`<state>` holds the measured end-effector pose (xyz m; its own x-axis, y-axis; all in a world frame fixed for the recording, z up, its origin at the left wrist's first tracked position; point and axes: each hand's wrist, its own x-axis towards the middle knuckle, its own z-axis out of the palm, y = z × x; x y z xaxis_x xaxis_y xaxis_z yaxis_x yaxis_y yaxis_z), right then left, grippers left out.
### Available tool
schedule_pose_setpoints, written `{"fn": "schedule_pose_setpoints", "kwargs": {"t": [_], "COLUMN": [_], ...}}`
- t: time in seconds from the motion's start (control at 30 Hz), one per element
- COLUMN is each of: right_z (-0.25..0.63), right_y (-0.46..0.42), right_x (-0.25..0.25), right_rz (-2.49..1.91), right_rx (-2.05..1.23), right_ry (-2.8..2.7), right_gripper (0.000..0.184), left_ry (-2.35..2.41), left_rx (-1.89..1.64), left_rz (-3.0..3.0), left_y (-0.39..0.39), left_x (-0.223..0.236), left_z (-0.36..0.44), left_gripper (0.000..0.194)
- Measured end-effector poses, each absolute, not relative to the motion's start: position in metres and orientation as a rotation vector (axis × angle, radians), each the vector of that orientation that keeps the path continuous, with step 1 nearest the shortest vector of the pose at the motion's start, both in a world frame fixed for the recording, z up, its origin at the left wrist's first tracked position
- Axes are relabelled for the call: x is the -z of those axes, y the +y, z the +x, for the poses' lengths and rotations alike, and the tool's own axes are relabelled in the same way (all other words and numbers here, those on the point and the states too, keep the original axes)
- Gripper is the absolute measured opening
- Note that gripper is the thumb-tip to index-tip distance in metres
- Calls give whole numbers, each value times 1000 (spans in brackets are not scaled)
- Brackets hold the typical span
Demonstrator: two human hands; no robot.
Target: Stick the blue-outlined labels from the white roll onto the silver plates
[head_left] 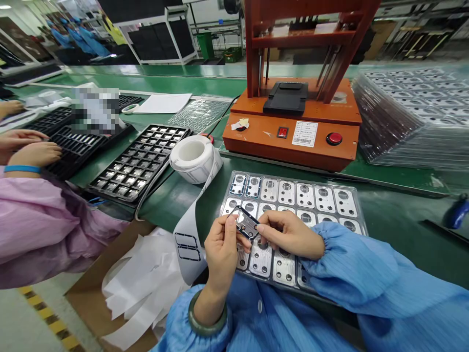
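Note:
Between my two hands, above a clear plastic tray (pixel 361 208), is a small silver metal plate (pixel 246 222) with a black outline along its edge. My left hand (pixel 223 244) grips its left side between thumb and fingers. On the plate's right edge, my right hand (pixel 289 233) pinches with thumb and forefinger. Rows of similar silver plates (pixel 305 194) lie in the tray beneath; two at the far left corner have dark, bluish edges. Left of my hands, a white backing strip (pixel 190 222) with black frame-shaped stickers hangs from a label roll (pixel 196 159).
An orange press (pixel 293 139) stands behind the tray. Clear trays are stacked (pixel 406 117) at right. A black tray of small metal parts (pixel 141 161) lies left. Below it, a cardboard box (pixel 88 298) holds waste strips. A co-worker's hands (pixel 32 151) work at far left.

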<state>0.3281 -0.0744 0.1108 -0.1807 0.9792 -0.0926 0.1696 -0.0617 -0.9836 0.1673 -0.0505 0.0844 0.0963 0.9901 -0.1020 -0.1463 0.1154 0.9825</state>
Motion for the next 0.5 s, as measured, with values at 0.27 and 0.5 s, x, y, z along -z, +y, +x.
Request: {"fn": "schedule_pose_setpoints", "kwargs": {"t": [0.27, 0.5], "right_z": [330, 332], "right_y": [-64, -65], "right_x": [-99, -105], "right_rz": [-1461, -1630], "right_rx": [-1246, -680], "right_ry": [-684, -1133], "right_gripper": [39, 31], "left_ry": [976, 1072], "left_rx": [-1187, -1060], "left_rz": [1025, 1039], "left_y": [-48, -54], "left_x": [-86, -95], "left_z": [168, 168], "left_gripper": [41, 34]}}
